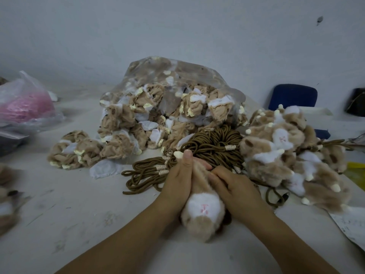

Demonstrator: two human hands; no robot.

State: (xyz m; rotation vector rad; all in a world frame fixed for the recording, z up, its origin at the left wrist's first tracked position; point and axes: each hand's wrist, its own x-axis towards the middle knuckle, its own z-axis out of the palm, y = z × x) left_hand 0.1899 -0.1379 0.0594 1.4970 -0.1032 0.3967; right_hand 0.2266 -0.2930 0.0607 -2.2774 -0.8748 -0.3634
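at the table (79, 214), left grip (177, 180) and right grip (235, 186) clasp the plush toy (203, 212).

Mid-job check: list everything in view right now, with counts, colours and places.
plush toy: one, tan and white, between both hands
cords: a heap, uncountable, brown, just behind the hands
clear bag: one, stuffed with tan and white fabric pieces, behind the cords
loose pieces: small pile, tan, left of the clear bag
furry toys: a pile, tan and white, right of the cords
pink-filled bag: one, translucent, far left
chair: one, blue, back right
paper: one, white, right edge
table: one, pale grey, under it all
left hand: one, grips the toy's left side
right hand: one, grips the toy's right side
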